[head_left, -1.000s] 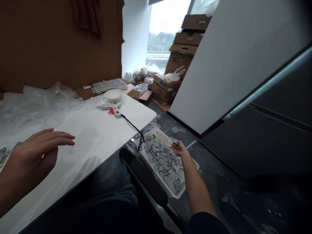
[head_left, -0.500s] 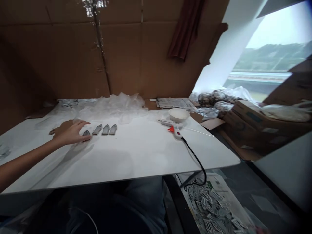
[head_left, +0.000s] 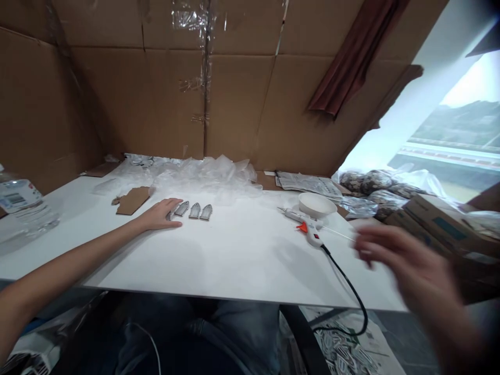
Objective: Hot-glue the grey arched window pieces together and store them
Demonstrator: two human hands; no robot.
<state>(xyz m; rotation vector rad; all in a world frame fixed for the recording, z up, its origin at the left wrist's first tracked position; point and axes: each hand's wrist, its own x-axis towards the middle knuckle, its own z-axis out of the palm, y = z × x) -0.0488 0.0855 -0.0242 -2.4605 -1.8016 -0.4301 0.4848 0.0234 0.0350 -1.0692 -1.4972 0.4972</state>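
My left hand (head_left: 161, 214) rests on the white table (head_left: 242, 260), its fingers around a small grey metal piece that is partly hidden. Beside it lie three similar boat-shaped pieces in a row, the middle one (head_left: 195, 211) and the right one (head_left: 207, 212) close together. Blurred by motion, my right hand (head_left: 398, 255) hangs over the table's right side; its fingers are smeared. To its left lies a white glue gun (head_left: 313, 233) with a red trigger and a black cord, near a white bowl (head_left: 317, 204).
Crumpled clear plastic (head_left: 211, 177) lies along the back, before a cardboard wall (head_left: 164, 104). A torn cardboard piece (head_left: 133, 200) and a plastic bottle (head_left: 23, 200) are at left. Cardboard boxes (head_left: 441, 221) stand at right. Below is a tray of metal pieces (head_left: 344, 354).
My right hand has come into view at the right. The camera view has turned left, bringing the bottle into sight. My left hand remains at the metal pieces.
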